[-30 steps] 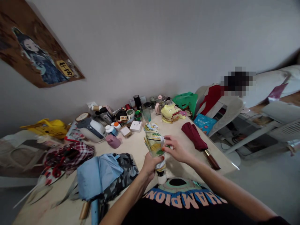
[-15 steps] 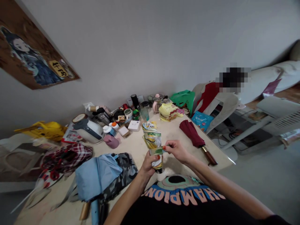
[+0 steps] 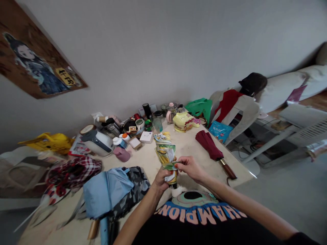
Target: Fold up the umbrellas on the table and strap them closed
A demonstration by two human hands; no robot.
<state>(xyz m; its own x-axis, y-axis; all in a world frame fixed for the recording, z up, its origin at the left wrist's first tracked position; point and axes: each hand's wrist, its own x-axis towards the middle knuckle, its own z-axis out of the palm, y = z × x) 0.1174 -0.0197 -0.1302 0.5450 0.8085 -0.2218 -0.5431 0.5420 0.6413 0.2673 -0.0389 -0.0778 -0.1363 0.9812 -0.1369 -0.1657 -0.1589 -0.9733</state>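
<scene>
A folded yellow, white and green umbrella (image 3: pixel 165 148) points away from me over the table, its white handle end (image 3: pixel 176 191) against my shirt. My left hand (image 3: pixel 160 179) is wrapped around its lower part. At the umbrella's right side, my right hand (image 3: pixel 191 167) pinches the end of its green closing strap (image 3: pixel 169 166), which lies across the folded cloth. To the right lies a furled dark red umbrella (image 3: pixel 209 144) with a brown handle. On the left are a light blue umbrella (image 3: pixel 103 192) and a grey camouflage umbrella (image 3: pixel 138 185), partly overlapping.
Along the wall stand an electric kettle (image 3: pixel 97 141), a pink cup (image 3: pixel 122 154), small boxes, bottles and a yellow packet (image 3: pixel 183 122). A plaid cloth item (image 3: pixel 87 166) lies at left. Beyond the table's right edge (image 3: pixel 245 170) are a white chair (image 3: pixel 245 117) and a person (image 3: pixel 252 84).
My right hand has moved slightly left and down with the strap, now closer against the umbrella. My left hand keeps its hold in nearly the same place.
</scene>
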